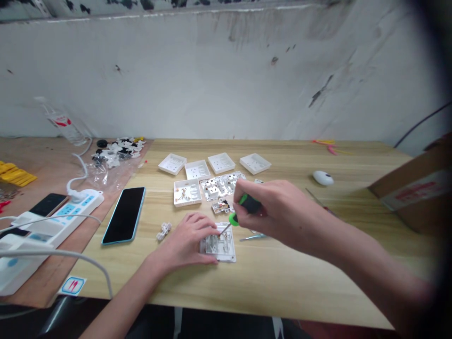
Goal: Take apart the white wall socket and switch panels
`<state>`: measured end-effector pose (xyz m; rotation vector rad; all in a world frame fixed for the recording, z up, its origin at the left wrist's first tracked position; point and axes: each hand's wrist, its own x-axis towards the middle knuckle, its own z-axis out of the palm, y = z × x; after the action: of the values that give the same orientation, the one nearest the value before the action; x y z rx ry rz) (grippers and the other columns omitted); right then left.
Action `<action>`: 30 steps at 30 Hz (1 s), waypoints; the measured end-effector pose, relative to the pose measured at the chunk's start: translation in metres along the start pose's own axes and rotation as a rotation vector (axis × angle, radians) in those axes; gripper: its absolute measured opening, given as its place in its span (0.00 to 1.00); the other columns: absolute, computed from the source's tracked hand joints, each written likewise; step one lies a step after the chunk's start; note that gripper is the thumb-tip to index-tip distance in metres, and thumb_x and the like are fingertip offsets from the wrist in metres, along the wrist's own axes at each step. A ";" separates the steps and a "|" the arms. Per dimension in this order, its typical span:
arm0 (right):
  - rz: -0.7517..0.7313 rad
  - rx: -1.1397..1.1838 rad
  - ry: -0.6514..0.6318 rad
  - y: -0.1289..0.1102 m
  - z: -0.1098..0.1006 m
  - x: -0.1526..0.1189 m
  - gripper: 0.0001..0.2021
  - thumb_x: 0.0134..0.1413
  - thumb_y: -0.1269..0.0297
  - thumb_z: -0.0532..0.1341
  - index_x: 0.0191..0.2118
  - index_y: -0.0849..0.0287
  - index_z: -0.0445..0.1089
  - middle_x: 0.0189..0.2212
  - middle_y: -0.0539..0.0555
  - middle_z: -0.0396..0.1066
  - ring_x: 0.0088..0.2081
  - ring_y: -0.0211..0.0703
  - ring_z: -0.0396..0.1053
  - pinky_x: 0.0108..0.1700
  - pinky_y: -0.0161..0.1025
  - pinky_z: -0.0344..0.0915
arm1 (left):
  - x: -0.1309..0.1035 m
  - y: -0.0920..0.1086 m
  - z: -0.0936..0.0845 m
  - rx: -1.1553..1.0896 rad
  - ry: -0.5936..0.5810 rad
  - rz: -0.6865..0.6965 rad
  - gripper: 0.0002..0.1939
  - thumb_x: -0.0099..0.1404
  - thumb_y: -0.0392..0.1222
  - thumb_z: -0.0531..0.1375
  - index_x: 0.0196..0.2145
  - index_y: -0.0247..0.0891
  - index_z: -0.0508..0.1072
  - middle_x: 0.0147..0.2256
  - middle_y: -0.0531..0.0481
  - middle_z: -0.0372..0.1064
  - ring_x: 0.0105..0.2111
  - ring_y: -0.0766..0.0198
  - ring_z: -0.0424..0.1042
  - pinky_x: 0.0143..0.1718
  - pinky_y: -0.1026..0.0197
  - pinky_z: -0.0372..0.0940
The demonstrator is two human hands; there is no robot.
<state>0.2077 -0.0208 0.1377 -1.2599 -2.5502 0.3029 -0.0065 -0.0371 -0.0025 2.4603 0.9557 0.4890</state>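
Observation:
My right hand [259, 207] is wrapped round a green and black screwdriver [249, 203], its shaft slanting down to the left. The tip meets a white socket plate [226, 247] that lies flat on the wooden table with its inner side up. At the plate's left edge, my left hand [192, 240] grips it between thumb and fingers. A small white part [164, 231] lies left of that hand. Just behind the plate sits a small module [221, 206] with metal pieces.
Several white covers [221, 163] and an open housing [187, 192] stand behind my hands. A phone [124, 215] and a power strip [76, 209] lie left. On the right are a white mouse [323, 178], another screwdriver [319, 200] and a cardboard box [416, 188].

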 end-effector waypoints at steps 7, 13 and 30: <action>-0.137 0.019 -0.070 0.006 -0.010 -0.002 0.02 0.50 0.69 0.58 0.29 0.57 0.66 0.20 0.47 0.63 0.21 0.34 0.54 0.25 0.34 0.47 | -0.002 0.001 0.001 -0.022 -0.002 -0.009 0.26 0.56 0.53 0.66 0.51 0.43 0.69 0.49 0.49 0.69 0.50 0.54 0.64 0.52 0.50 0.56; -0.187 -0.021 -0.092 0.007 -0.012 0.002 0.05 0.55 0.66 0.57 0.37 0.56 0.68 0.26 0.50 0.69 0.25 0.36 0.61 0.27 0.35 0.49 | 0.000 0.001 0.000 -0.032 -0.001 -0.005 0.26 0.55 0.51 0.67 0.49 0.41 0.69 0.49 0.48 0.69 0.50 0.55 0.64 0.51 0.51 0.58; -0.184 -0.287 -0.050 -0.013 -0.010 0.007 0.08 0.54 0.61 0.56 0.39 0.56 0.67 0.21 0.50 0.69 0.22 0.39 0.60 0.25 0.38 0.40 | 0.001 0.003 -0.002 -0.069 0.002 0.002 0.25 0.55 0.49 0.67 0.49 0.40 0.70 0.49 0.46 0.69 0.50 0.54 0.64 0.51 0.51 0.60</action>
<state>0.1975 -0.0229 0.1526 -1.1059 -2.8034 -0.0749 -0.0051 -0.0384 0.0008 2.3997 0.9212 0.5170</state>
